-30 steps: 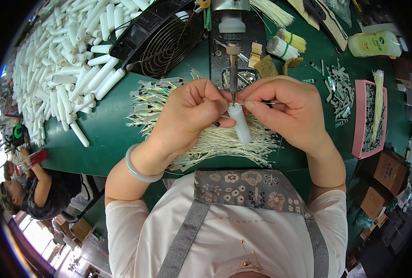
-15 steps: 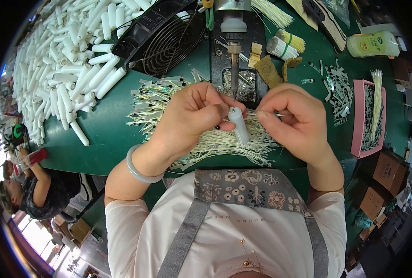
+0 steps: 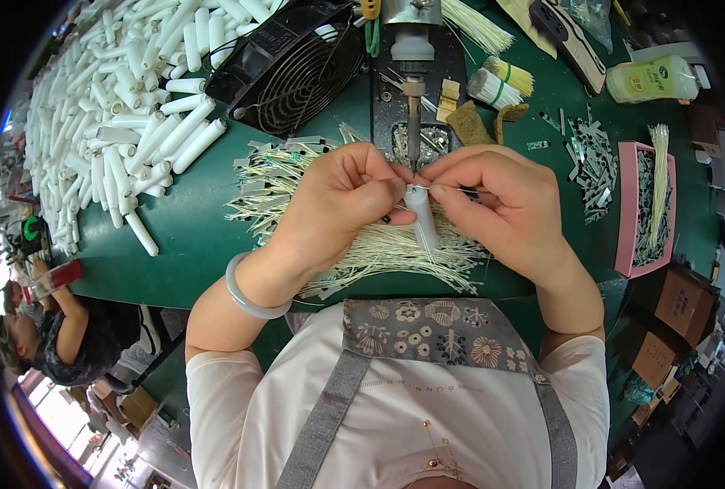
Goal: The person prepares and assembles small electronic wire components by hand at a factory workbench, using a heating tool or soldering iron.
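Note:
My left hand [image 3: 353, 189] is closed around the upper end of a white cylinder [image 3: 422, 220], the thumb on its near side. The cylinder's lower end leans toward me over a pile of thin pale wires [image 3: 379, 254]. A small dark piece [image 3: 387, 218] pokes out under my left fingers; its kind is hidden. My right hand [image 3: 501, 200] pinches a fine white wire [image 3: 424, 187] and brings its end to the cylinder's top. Just above that top is the tip of a soldering iron [image 3: 413, 134], mounted pointing down.
A heap of white tubes [image 3: 126, 122] covers the table's left side, beside a black fan [image 3: 297, 73]. At the right are loose small circuit boards [image 3: 595, 167], a pink box [image 3: 626, 212] and a bottle [image 3: 654, 79]. Sponge pieces [image 3: 468, 122] lie behind my right hand.
My right hand has moved left with the wire, up to the cylinder's top under the iron tip. The left hand and the cylinder have barely shifted.

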Demonstrator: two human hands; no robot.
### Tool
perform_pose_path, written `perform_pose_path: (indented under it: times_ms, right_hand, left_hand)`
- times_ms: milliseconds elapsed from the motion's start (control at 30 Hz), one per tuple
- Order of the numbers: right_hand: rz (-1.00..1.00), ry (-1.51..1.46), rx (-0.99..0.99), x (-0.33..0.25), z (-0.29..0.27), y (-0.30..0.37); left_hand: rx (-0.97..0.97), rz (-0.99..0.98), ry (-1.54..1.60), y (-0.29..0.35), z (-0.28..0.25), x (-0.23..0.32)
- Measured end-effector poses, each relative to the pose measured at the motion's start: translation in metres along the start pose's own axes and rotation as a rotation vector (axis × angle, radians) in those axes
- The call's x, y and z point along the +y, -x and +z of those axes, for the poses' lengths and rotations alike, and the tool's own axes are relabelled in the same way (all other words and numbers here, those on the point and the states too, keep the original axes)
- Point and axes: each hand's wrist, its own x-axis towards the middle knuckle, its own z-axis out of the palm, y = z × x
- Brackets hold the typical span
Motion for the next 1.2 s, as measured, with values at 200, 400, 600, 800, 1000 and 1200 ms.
perform_pose_path:
  times_ms: [200, 400, 600, 800, 1000, 1200]
  right_hand:
    - [0.036, -0.035, 0.005, 0.0, 0.001, -0.003]
    - [-0.007, -0.037, 0.02, 0.002, 0.001, -0.005]
    - [-0.01, -0.053, -0.018, 0.002, 0.001, -0.005]
    - [-0.011, 0.035, 0.021, -0.001, 0.001, -0.006]
    - [0.028, -0.073, 0.083, 0.003, 0.0, 0.009]
    - [-0.019, -0.147, -0.03, -0.006, -0.003, 0.025]
  left_hand:
    - [0.011, 0.0, 0.025, -0.001, -0.002, 0.002]
    - [0.061, -0.001, -0.02, -0.001, 0.003, 0.002]
    - [0.078, 0.015, -0.066, -0.002, 0.004, 0.003]
    - [0.042, -0.007, -0.015, -0.003, -0.002, 0.002]
    - [0.031, 0.002, -0.117, 0.002, 0.004, 0.004]
    - [-0.001, 0.033, -0.109, 0.017, 0.009, 0.004]
